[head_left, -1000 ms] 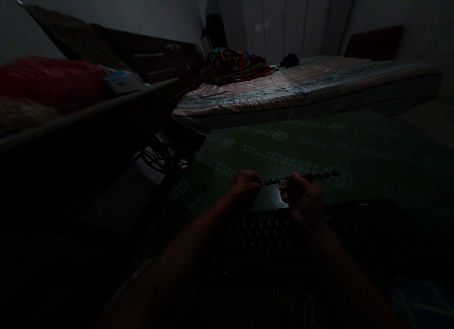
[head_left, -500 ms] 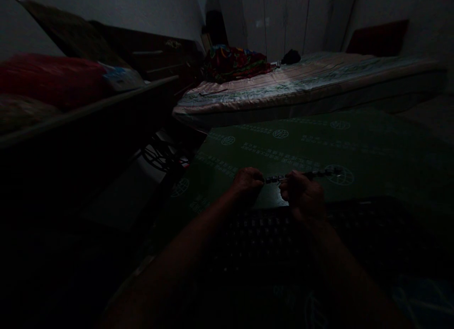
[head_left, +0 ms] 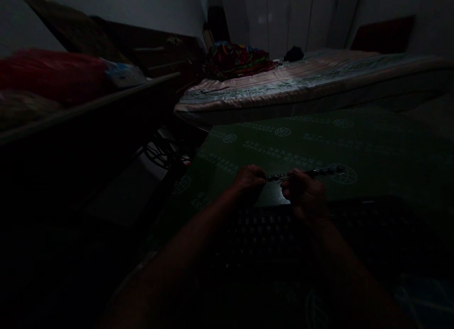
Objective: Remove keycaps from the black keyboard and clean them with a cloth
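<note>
With left hand point(head_left: 251, 177) at nine-o'clock end of dark keycap-like row point(head_left: 275, 177), perhaps steadying; too dim to tell grip. With right hand point(head_left: 304, 189) toward three, pinching slim tool point(head_left: 310, 172), likely for control. Close to keyboard point(head_left: 264, 229) at six o'clock.

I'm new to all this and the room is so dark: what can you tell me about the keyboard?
The keyboard is dark, plastic by the look of it, with rows of small keys bearing pale marks. It lies flat on the green tabletop, its long side crosswise before the person. The right forearm crosses above and hides part of it; whether they touch is unclear. Its right side and near edge fade into shadow.
</note>
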`<state>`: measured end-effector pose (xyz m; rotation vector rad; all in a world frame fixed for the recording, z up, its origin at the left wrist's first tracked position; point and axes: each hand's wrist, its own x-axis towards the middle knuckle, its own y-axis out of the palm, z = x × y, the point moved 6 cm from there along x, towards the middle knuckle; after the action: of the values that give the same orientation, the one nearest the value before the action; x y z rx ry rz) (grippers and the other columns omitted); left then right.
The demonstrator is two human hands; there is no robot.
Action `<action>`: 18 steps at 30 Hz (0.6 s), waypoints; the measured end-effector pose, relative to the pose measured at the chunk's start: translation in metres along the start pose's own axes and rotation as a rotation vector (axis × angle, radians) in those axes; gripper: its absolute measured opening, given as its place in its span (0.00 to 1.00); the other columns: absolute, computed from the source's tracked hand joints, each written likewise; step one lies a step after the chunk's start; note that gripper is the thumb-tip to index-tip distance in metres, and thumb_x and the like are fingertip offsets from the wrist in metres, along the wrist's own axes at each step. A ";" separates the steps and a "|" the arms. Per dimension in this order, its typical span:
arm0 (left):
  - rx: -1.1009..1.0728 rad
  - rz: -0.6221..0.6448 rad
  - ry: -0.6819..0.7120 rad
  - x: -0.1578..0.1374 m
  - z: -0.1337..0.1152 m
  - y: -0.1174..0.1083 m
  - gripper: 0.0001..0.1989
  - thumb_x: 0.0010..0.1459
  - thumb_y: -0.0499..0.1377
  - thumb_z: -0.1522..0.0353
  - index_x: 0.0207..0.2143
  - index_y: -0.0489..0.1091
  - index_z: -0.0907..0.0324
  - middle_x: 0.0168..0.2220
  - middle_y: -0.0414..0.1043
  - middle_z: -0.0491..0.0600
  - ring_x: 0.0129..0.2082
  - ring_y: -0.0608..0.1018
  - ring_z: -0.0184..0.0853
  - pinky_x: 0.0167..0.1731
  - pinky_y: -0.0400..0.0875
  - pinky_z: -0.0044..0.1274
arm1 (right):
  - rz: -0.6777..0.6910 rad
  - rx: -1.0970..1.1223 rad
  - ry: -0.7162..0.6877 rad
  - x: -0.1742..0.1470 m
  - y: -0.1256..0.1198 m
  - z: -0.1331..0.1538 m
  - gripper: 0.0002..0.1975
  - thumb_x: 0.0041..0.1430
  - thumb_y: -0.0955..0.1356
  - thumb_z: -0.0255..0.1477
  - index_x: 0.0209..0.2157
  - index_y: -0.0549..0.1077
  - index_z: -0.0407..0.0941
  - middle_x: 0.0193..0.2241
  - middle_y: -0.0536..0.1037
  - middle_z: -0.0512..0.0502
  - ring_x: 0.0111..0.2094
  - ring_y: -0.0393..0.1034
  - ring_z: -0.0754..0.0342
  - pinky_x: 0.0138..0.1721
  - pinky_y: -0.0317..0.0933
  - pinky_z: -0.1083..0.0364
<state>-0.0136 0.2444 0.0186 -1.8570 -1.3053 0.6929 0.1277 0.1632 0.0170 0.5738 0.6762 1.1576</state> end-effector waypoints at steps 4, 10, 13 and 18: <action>0.014 0.006 -0.006 0.000 -0.002 0.000 0.09 0.43 0.59 0.73 0.30 0.76 0.62 0.29 0.74 0.46 0.30 0.74 0.31 0.30 0.66 0.21 | 0.005 -0.006 0.003 0.000 0.000 0.000 0.10 0.40 0.72 0.32 0.22 0.71 0.41 0.14 0.72 0.52 0.14 0.67 0.59 0.12 0.55 0.63; 0.110 0.000 -0.019 0.000 -0.005 -0.003 0.12 0.43 0.61 0.70 0.34 0.75 0.62 0.32 0.74 0.47 0.32 0.73 0.31 0.30 0.65 0.20 | 0.031 -0.018 0.004 0.000 0.000 0.000 0.09 0.41 0.72 0.32 0.22 0.70 0.42 0.14 0.73 0.52 0.14 0.67 0.59 0.12 0.55 0.63; 0.135 0.008 -0.004 0.001 -0.002 -0.007 0.12 0.44 0.61 0.68 0.34 0.75 0.62 0.32 0.74 0.46 0.31 0.73 0.31 0.30 0.65 0.20 | 0.064 -0.069 -0.013 -0.002 0.002 0.000 0.10 0.42 0.72 0.33 0.23 0.71 0.42 0.15 0.74 0.50 0.14 0.67 0.58 0.13 0.56 0.62; 0.133 -0.007 -0.023 -0.019 0.007 -0.034 0.09 0.46 0.58 0.68 0.31 0.74 0.61 0.28 0.74 0.45 0.30 0.73 0.30 0.29 0.65 0.20 | 0.186 -0.300 -0.082 -0.012 0.012 -0.001 0.11 0.42 0.73 0.34 0.22 0.73 0.41 0.15 0.74 0.49 0.13 0.65 0.59 0.14 0.58 0.61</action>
<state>-0.0432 0.2349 0.0428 -1.7418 -1.2487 0.7809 0.1169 0.1558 0.0270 0.4322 0.3743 1.3714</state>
